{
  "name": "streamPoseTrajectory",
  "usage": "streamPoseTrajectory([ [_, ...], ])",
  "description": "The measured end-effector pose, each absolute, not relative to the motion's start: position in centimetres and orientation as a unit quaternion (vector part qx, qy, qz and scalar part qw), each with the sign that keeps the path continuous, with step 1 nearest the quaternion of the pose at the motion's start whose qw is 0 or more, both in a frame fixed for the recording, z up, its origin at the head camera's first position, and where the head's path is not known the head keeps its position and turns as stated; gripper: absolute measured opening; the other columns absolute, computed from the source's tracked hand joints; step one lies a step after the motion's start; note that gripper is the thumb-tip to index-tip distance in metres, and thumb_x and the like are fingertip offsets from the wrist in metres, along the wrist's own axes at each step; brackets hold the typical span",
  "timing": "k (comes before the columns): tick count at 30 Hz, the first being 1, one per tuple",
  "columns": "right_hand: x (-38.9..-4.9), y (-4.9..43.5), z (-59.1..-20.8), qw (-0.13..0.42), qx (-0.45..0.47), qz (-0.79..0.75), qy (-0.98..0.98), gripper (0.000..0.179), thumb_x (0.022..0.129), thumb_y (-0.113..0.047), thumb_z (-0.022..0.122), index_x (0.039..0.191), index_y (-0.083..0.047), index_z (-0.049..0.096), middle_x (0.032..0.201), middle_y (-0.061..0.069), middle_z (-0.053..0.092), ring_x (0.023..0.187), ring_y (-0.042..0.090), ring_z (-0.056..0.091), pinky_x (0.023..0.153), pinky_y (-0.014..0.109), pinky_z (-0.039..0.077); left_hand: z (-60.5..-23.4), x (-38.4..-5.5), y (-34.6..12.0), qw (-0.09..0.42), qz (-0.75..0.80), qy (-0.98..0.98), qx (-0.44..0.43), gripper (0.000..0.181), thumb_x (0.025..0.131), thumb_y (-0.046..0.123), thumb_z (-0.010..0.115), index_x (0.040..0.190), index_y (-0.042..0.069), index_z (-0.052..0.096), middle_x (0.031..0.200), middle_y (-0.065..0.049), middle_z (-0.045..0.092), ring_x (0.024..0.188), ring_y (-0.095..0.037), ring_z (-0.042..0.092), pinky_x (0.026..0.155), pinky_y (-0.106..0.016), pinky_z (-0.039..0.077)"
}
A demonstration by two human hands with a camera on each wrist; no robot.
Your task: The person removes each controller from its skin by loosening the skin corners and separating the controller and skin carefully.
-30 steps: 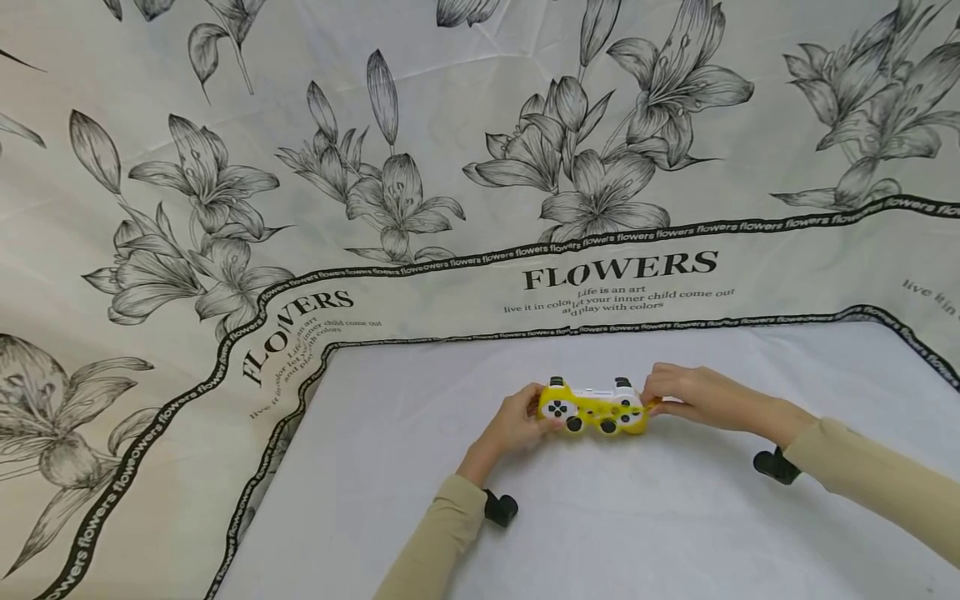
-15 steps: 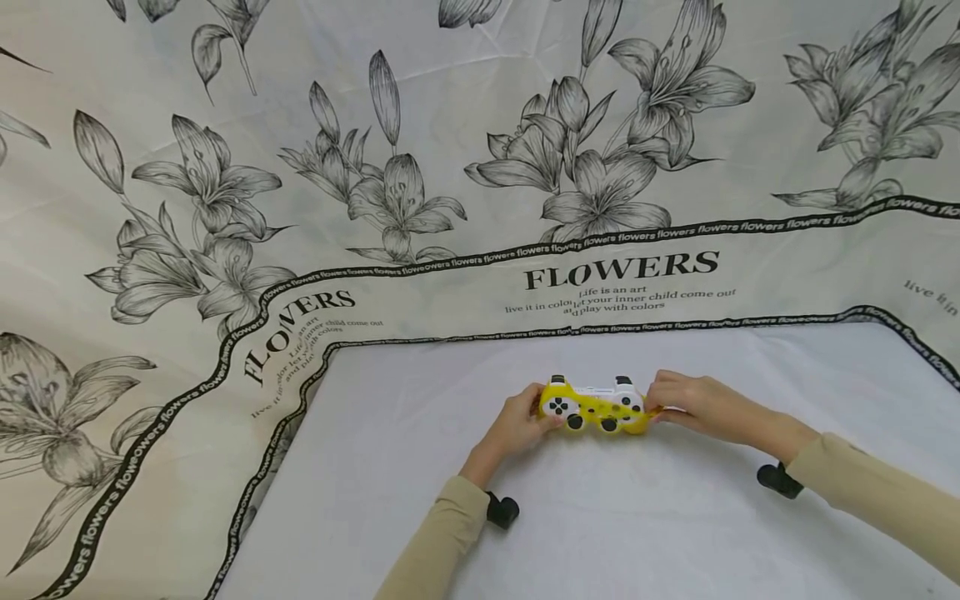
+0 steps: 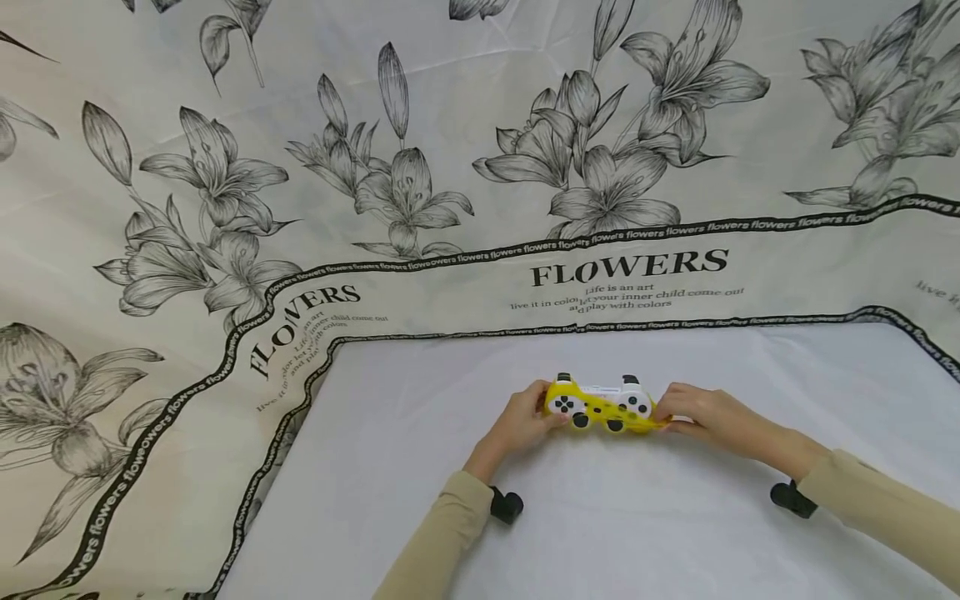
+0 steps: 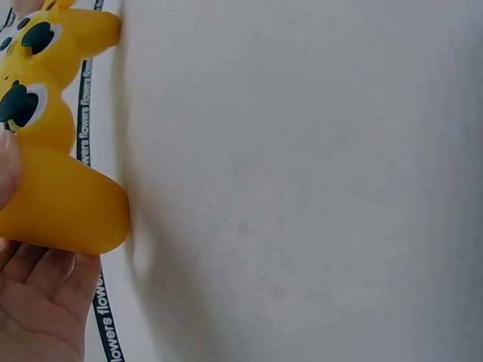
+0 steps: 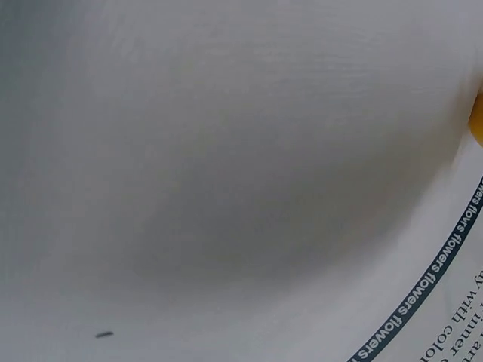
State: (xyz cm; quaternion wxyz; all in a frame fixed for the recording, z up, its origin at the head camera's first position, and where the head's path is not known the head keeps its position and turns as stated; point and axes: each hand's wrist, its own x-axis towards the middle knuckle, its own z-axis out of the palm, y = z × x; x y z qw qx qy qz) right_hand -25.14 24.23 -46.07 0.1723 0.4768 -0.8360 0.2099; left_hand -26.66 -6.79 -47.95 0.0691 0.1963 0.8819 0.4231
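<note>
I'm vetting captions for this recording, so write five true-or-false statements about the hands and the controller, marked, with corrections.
The left hand grips the controller. True.
The right hand pinches the yellow cover. True.
The yellow cover lies apart from the controller. False: it wraps part of the controller.
Both hands hold the same end of the controller. False: they are at opposite ends.
Both thumbsticks are dark. True.

One controller [image 3: 635, 395], apparently one cover [image 4: 68, 202] — two wrist cameras [image 3: 507, 505] [image 3: 793, 499]
</note>
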Motion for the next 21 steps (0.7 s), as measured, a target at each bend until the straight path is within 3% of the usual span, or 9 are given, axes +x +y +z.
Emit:
streamPoseTrajectory([
  [4,-24.85,24.63,-46.18,0.154,0.460,0.209,-0.849,0.033,0.072,-0.002,0.078,0.091,-0.026,0.066,0.093,-0.016,0.062,0.085,-0.001,0.056,0.075,0.006,0.045,-47.87,-26.80,-6.52,0.081,0.429,0.880,0.185,0.049,0.090,0.029,0.067,0.130,0.005,0.051,0.120,-0.007,0.064,0.106,-0.013,0.057,0.099,-0.030,0.047],
  [14,-24.89,25.16,-46.61,0.094,0.417,0.222,-0.876,0.022,0.081,-0.009,0.074,0.094,-0.026,0.065,0.095,-0.015,0.064,0.086,0.000,0.059,0.071,0.026,0.054,-48.19,-26.98,-6.35,0.084,0.445,0.874,0.179,0.049,0.090,0.031,0.067,0.130,0.008,0.051,0.122,-0.005,0.064,0.112,-0.015,0.058,0.103,-0.032,0.046],
  [21,-25.15,25.16,-46.71,0.070,0.423,0.242,-0.870,0.018,0.083,-0.010,0.073,0.094,-0.023,0.067,0.095,-0.008,0.068,0.082,-0.002,0.057,0.061,0.020,0.050,-48.30,-26.81,-6.44,0.061,0.441,0.875,0.189,0.047,0.088,0.030,0.069,0.127,0.008,0.054,0.118,-0.006,0.065,0.105,-0.014,0.058,0.099,-0.031,0.047],
])
